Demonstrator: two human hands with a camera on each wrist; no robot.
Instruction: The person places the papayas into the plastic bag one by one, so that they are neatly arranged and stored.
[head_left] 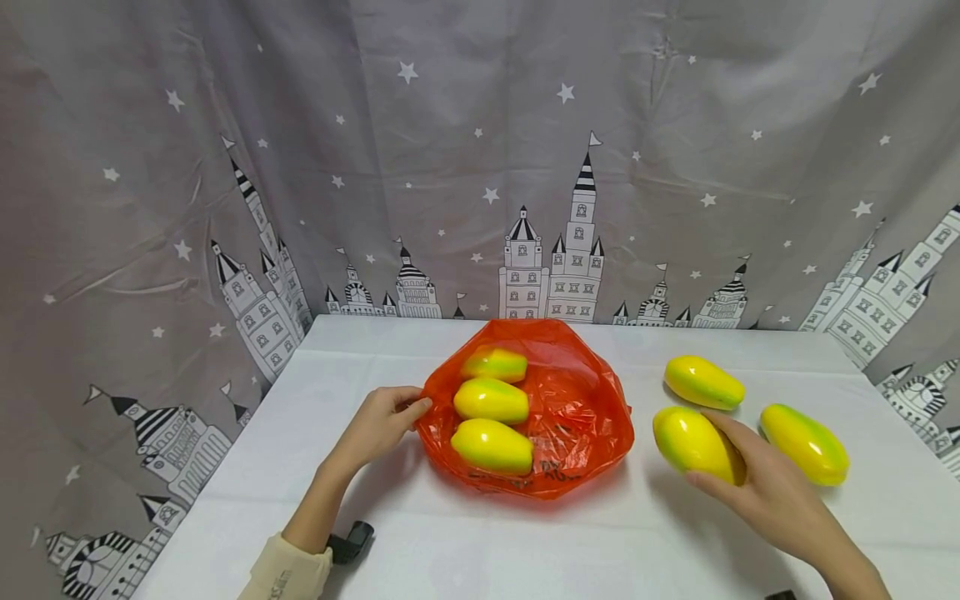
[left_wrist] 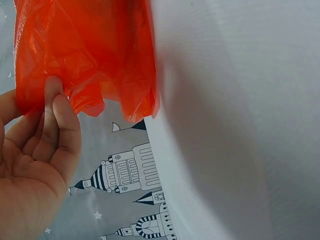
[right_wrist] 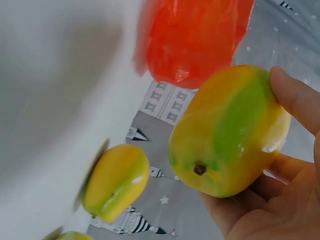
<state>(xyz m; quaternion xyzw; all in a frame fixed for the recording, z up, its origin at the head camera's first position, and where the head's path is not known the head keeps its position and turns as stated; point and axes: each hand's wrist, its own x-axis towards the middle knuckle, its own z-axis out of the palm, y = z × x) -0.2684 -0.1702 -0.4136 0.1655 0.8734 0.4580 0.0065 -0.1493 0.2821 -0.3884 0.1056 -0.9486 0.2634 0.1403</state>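
— Two hands flank the red bag (head_left: 577,408); how does each stand?

— The left hand (head_left: 381,429), at the bag's left edge, pinches the thin plastic rim between thumb and fingers. The right hand (head_left: 772,487), to the bag's right, has thumb and fingers curved round a yellow-green fruit, the held fruit (head_left: 693,444), which is raised and lies just outside the bag's right rim, touching nothing but the hand.

— And the remaining fruit?

— Three bagged fruits (head_left: 491,401) lie in a row inside the bag, toward its left side. Two more rest on the counter (head_left: 525,550) to the bag's right: the rear loose fruit (head_left: 705,382), beyond the held one, and the outer loose fruit (head_left: 805,445), farther from the bag. A grey curtain (head_left: 450,108) printed with castles hangs behind the bag.

— Which faults might arise from this arrangement?

— Chiefly three, by judgement. The held fruit looks smooth and glossy, so a slack grip could let it slip. The bag's right rim has no hand on it; a knock there could fold the plastic inward. A hard pull at the left rim could drag the bag or set its contents rolling.
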